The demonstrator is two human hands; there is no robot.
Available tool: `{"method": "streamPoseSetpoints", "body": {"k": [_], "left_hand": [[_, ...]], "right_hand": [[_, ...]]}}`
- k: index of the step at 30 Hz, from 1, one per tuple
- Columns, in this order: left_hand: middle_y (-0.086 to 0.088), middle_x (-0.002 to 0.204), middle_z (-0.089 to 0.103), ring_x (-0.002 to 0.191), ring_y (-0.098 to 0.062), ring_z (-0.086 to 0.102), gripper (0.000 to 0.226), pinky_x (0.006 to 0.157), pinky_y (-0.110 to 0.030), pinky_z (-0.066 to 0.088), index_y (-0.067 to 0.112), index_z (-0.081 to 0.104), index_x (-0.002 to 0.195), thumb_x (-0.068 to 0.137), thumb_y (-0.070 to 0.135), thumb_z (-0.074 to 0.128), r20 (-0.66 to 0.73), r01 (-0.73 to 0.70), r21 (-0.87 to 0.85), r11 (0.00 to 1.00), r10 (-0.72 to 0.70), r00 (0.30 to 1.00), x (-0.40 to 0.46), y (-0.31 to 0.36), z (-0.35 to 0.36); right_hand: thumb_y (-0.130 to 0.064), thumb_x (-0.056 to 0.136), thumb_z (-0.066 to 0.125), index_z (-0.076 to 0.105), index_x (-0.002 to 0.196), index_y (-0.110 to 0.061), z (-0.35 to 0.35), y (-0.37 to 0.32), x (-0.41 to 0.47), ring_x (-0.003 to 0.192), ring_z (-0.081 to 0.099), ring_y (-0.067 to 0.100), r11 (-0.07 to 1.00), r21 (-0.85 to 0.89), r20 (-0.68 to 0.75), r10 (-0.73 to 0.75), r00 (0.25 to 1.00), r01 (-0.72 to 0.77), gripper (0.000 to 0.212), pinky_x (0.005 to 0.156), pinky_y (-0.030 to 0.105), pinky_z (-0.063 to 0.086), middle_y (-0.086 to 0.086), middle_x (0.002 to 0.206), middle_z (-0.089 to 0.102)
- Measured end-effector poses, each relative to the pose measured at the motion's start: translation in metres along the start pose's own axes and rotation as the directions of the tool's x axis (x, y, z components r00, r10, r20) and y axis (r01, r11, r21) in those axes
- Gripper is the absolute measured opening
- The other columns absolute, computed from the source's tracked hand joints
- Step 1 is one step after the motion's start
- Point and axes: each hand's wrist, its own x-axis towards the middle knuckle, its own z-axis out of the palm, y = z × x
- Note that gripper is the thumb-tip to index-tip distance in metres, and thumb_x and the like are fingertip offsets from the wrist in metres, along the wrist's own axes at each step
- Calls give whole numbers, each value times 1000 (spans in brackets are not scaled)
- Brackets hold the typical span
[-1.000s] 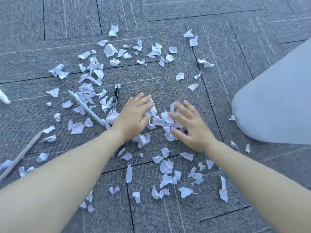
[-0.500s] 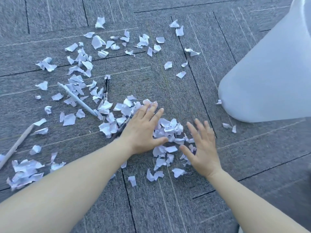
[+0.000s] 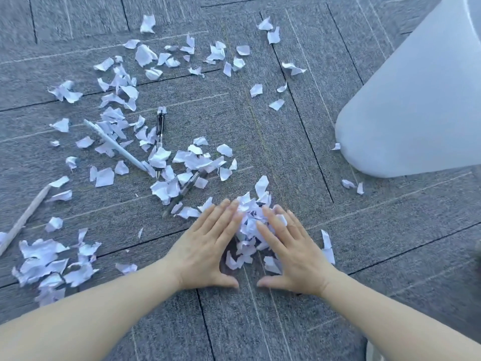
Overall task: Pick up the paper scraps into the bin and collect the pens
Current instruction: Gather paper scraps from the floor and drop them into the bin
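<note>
White paper scraps litter the grey carpet. My left hand [image 3: 208,246] and my right hand [image 3: 291,252] lie flat on the floor, fingers apart, cupping a small heap of scraps [image 3: 251,225] between them. The white bin [image 3: 416,100] stands at the right. A white pen [image 3: 114,144] lies among scraps at the left. A black pen [image 3: 159,126] lies beside it. Another dark pen [image 3: 182,195] is half buried under scraps just left of my left hand. A pale stick-like pen [image 3: 24,220] lies at the far left edge.
A second heap of scraps [image 3: 52,267] sits at the lower left. More loose scraps [image 3: 166,58] spread across the far carpet, and a few lie beside the bin's base [image 3: 352,185].
Both hands have swept toward me and closer together, pushing the scraps into a tighter heap between them. The view has shifted, so the bin looks nearer.
</note>
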Motion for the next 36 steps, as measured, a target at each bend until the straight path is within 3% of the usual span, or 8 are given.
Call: {"method": "streamPoseSetpoints", "body": {"k": [6, 10, 15, 18, 23, 26, 31, 36], "left_hand": [[-15, 158, 0, 146, -26, 0, 101, 117, -39, 5, 7, -6, 149, 80, 60, 44, -98, 73, -41, 997, -76, 992, 29, -13, -4], [-12, 147, 38, 132, -23, 27, 83, 108, -34, 18, 4, 21, 145, 80, 50, 44, -143, 76, -37, 996, -81, 986, 50, -25, -15], [-11, 95, 58, 86, -28, 50, 21, 74, -41, 45, 7, 55, 103, 82, 11, 51, -278, 55, -7, 998, -55, 959, 82, -35, -22], [-10, 70, 55, 57, -27, 54, 9, 47, -27, 37, 7, 53, 78, 74, -1, 48, -245, -7, 51, 999, 20, 969, 92, -38, -43], [-8, 100, 57, 97, -24, 58, 24, 71, -30, 40, 5, 51, 106, 88, -6, 39, 97, 104, -59, 993, -98, 990, 96, -28, -81], [-5, 83, 52, 83, -29, 59, 24, 66, -31, 39, 17, 47, 90, 85, -6, 46, 37, 164, -193, 968, -159, 987, 105, -24, -130], [-9, 64, 57, 54, -24, 59, 20, 48, -32, 47, 12, 51, 72, 72, -6, 58, -312, -232, -32, 972, 211, 926, 139, -10, -250], [-11, 87, 68, 66, -19, 58, 16, 63, -20, 36, -1, 67, 91, 82, 12, 62, -446, -418, -100, 903, 335, 830, 209, 55, -359]], "right_hand": [[-73, 84, 42, 9, 152, -9, 5, 5, 43, 147, 12, 38, 989, -13, -102, 143, 984, -145, 99, 118, 51, 15, 21, 159, 13], [-61, 87, 46, 29, 147, -1, -4, 20, 67, 143, 26, 33, 996, -12, -111, 82, 990, -84, 86, 116, 46, 21, 18, 153, 34], [-27, 84, 60, 58, 112, -6, -9, 26, 89, 95, 47, 28, 994, -67, -237, 62, 970, -80, 34, 83, 42, 42, 12, 107, 61], [-5, 80, 58, 57, 93, -5, -14, 25, 95, 71, 52, 28, 998, -37, -214, 37, 976, -46, 14, 59, 39, 49, 10, 82, 58], [3, 83, 61, 57, 93, -2, -51, 16, 93, 61, 52, 29, 940, 242, -49, 258, 965, -239, 12, 50, 29, 35, 4, 81, 56], [-4, 89, 53, 54, 95, -5, -94, 23, 96, 68, 45, 22, 886, 393, -90, 302, 949, -245, 7, 56, 34, 34, -3, 84, 51], [-9, 83, 54, 49, 80, -6, -228, 48, 100, 62, 38, 12, 956, 262, -306, 212, 928, -131, 6, 54, 24, 28, -4, 71, 47], [-17, 93, 57, 56, 82, -3, -374, 85, 57, 61, 49, 13, 938, 186, -323, 339, 884, -292, 17, 54, 13, 38, 3, 64, 57]]}}
